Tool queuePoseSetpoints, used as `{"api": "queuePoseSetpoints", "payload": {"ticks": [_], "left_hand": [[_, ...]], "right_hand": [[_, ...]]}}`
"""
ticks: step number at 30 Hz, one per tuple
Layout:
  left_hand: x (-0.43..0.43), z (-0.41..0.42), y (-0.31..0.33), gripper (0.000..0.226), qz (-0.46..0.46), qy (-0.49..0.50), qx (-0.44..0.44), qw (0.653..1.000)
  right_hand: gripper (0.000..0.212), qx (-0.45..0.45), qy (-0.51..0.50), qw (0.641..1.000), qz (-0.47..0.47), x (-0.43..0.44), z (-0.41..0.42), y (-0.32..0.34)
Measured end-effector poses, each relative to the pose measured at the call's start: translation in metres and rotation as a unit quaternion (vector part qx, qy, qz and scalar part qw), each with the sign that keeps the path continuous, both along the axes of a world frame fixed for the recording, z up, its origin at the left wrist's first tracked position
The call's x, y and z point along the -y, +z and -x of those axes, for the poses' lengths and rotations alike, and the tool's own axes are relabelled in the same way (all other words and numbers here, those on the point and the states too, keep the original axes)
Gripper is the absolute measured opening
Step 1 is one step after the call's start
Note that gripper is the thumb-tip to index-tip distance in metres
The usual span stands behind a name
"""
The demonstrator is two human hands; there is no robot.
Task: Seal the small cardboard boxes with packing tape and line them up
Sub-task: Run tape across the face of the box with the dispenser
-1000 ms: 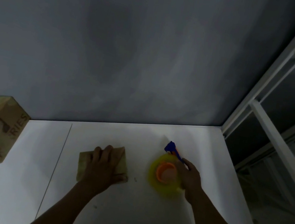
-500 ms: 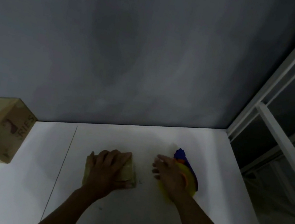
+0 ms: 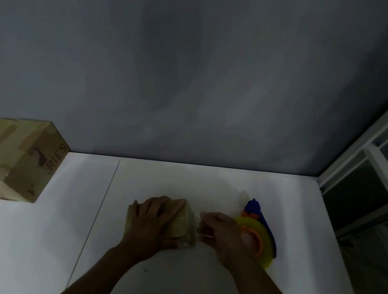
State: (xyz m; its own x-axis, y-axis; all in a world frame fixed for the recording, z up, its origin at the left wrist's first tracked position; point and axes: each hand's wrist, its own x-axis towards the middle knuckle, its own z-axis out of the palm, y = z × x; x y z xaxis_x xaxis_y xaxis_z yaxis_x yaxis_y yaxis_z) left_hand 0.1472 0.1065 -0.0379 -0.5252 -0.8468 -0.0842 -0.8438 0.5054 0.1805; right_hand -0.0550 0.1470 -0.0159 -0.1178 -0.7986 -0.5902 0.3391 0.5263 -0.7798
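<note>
Left hand (image 3: 151, 222) clamps box (image 3: 183, 225) against sliding; right hand (image 3: 220, 234) pinches tape strip (image 3: 201, 223), dispenser (image 3: 259, 233) by bench's (image 3: 163, 284) right edge.

Dim, underexposed wide-angle view, soft throughout, lines bowed toward the edges, faint shadow on the grey wall (image 3: 176, 66).
</note>
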Motion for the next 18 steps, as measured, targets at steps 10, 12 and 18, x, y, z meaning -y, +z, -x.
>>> {"api": "queuePoseSetpoints", "payload": {"ticks": [10, 12, 18], "left_hand": [[-0.004, 0.012, -0.002, 0.097, -0.011, -0.025, 0.047, 0.999], [-0.004, 0.016, -0.005, 0.096, -0.007, -0.029, 0.061, 0.998], [0.002, 0.018, -0.003, 0.095, 0.002, -0.003, 0.066, 0.998]], "right_hand": [[0.04, -0.29, 0.098, 0.951, 0.051, -0.002, -0.006, -0.042], [0.034, -0.331, 0.138, 0.933, 0.033, -0.003, -0.012, -0.052], [0.014, -0.385, 0.093, 0.916, 0.061, -0.016, -0.009, -0.06]]}}
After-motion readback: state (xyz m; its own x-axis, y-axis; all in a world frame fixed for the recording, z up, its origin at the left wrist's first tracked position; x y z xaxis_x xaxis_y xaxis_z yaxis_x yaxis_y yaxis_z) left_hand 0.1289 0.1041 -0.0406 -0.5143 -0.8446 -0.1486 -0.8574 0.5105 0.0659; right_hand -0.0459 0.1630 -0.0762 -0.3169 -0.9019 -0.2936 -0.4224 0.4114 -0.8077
